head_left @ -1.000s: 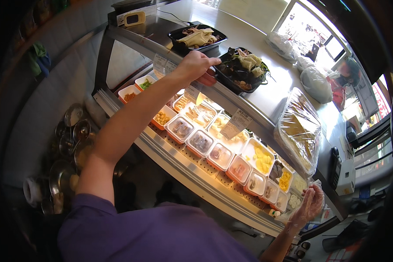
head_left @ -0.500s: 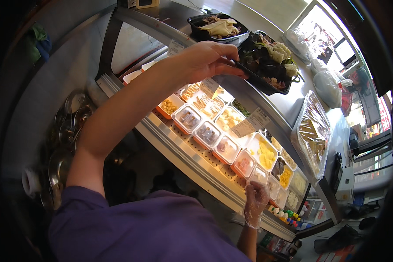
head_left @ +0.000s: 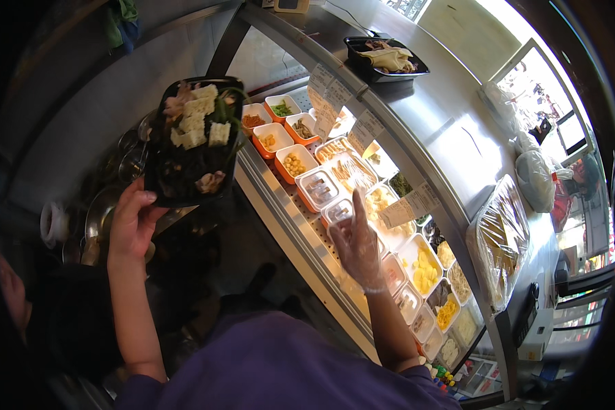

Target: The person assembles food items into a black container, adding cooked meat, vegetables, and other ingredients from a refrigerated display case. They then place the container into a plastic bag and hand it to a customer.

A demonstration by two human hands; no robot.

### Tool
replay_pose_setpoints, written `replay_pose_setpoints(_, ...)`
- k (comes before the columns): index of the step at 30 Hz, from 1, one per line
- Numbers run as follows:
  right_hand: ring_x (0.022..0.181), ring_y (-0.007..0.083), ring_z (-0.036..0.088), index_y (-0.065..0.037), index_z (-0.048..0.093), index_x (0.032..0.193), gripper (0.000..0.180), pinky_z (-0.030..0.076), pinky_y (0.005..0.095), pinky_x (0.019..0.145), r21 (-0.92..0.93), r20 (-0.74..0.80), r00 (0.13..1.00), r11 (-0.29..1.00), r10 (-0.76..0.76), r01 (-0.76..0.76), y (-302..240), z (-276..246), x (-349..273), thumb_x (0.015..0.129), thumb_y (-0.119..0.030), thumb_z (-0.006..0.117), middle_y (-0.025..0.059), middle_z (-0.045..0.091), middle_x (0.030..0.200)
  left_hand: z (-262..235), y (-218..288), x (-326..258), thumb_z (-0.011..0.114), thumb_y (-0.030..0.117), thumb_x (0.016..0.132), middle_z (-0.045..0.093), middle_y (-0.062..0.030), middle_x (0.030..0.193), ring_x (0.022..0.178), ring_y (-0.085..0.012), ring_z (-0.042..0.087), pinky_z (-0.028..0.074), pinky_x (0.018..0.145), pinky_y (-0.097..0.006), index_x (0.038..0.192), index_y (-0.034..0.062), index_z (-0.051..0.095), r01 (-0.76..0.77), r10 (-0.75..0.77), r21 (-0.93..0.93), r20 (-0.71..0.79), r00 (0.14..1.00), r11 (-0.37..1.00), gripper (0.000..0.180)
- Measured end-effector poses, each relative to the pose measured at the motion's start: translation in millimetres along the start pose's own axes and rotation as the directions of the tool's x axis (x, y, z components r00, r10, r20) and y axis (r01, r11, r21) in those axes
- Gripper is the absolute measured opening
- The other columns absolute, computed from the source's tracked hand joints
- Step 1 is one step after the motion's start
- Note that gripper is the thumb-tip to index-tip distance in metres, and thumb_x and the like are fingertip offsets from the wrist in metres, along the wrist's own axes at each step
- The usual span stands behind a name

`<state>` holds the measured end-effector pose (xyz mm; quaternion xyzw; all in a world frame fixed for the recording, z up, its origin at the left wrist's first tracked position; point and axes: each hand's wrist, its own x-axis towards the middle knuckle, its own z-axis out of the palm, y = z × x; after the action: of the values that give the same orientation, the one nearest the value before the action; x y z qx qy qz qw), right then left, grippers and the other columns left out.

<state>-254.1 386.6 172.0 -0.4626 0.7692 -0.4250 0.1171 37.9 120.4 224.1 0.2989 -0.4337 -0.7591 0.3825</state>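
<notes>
My bare left hand [head_left: 131,220] grips the near edge of a black plastic food tray [head_left: 158,154], thumb on the rim. The tray is raised at the left, tilted so its inside shows. In it lie pale spongy pieces of food [head_left: 197,115], dark leafy food and some greens. My right hand [head_left: 357,246], in a clear plastic glove, is above the lit food case with the index finger stretched out and nothing held. Below it are small white-and-orange tubs, including one with skewered-looking pale strips [head_left: 345,167] and one with yellow slices [head_left: 425,270].
A second black tray [head_left: 369,65] of food stands on the steel counter [head_left: 430,113]. Further right are a film-wrapped tray [head_left: 499,239] and white plastic bags [head_left: 534,179]. Paper slips [head_left: 411,205] hang along the case edge. Metal bowls sit at left, near another person's arm [head_left: 12,290].
My left hand has brought the black tray from the counter across to the left, over the floor side. The gloved right hand has risen over the tubs, its fingers opening out.
</notes>
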Motion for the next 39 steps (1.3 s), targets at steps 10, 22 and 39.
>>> replay_pose_setpoints(10,0.057,0.0090,0.054,0.005,0.039,0.143,0.057,0.044,0.0228,0.051,0.265,0.238,0.966,0.951,0.097,-0.161,19,65,43,0.092,-0.003,0.062,0.0036,0.056,0.066,-125,-113,10,0.058,0.000,0.087,0.067,-0.0110,0.095,0.086,-0.0237,0.070,0.061,0.083,-0.032,0.082,0.0045,0.053,-0.239,0.124,-0.208,-0.451,0.884,0.949,0.008)
replay_pose_setpoints(22,0.064,0.0198,0.062,0.005,0.047,0.137,0.055,0.050,0.0326,0.062,-0.222,0.380,0.918,0.975,0.114,-0.030,28,106,18,0.087,-0.003,0.067,0.0122,0.064,0.072,-333,-197,120,0.039,-0.014,0.090,0.038,-0.0179,0.148,0.123,-0.0312,0.057,0.056,0.100,-0.032,0.145,-0.0048,0.028,-0.557,-0.070,-0.768,-0.605,0.793,0.317,0.057)
replay_pose_setpoints(39,0.064,0.0202,0.064,0.006,0.050,0.132,0.054,0.050,0.0325,0.061,-0.307,0.433,0.884,0.951,0.175,-0.038,4,91,-19,0.084,-0.006,0.071,0.0119,0.066,0.073,-398,-217,130,0.038,-0.019,0.088,0.023,-0.0141,0.158,0.110,-0.0252,0.065,0.062,0.087,-0.032,0.149,0.0054,0.029,-0.099,0.254,-0.896,-0.226,0.940,-0.433,0.067)
